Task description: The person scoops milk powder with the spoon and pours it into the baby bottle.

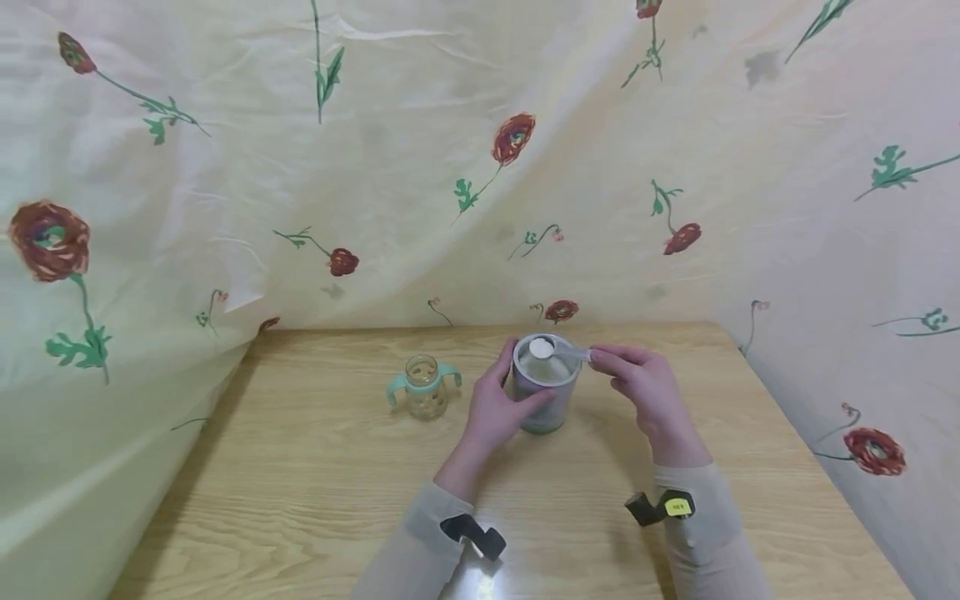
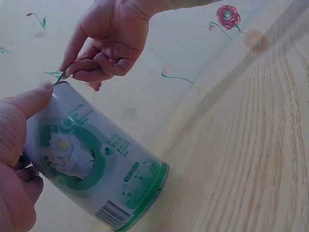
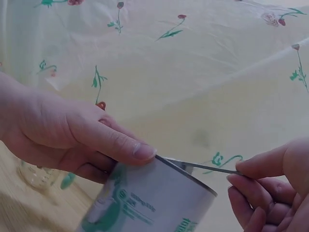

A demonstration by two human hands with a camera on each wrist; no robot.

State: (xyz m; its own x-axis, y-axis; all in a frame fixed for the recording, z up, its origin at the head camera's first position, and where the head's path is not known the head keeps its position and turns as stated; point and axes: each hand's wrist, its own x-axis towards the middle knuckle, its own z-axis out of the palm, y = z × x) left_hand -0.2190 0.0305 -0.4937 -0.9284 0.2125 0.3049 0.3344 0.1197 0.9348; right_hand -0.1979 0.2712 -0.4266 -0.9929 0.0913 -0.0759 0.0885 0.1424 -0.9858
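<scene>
A white and green milk powder can (image 1: 545, 408) stands uncovered on the table, pale powder inside. My left hand (image 1: 498, 410) grips its left side, thumb across the front near the rim, as the left wrist view of the can (image 2: 111, 164) also shows. By the end of its handle, my right hand (image 1: 641, 383) pinches a measuring scoop (image 1: 573, 353). The scoop's bowl, heaped with white powder, is over the can's mouth. In the right wrist view the thin scoop handle (image 3: 212, 167) crosses the rim, and its bowl is mostly hidden by the can wall.
Left of the can stands a clear baby bottle (image 1: 426, 400) without a lid, with mint-green handles on both sides. Both stand on a wooden table (image 1: 315, 475). A flowered cloth (image 1: 420, 208) hangs behind the table and along its sides.
</scene>
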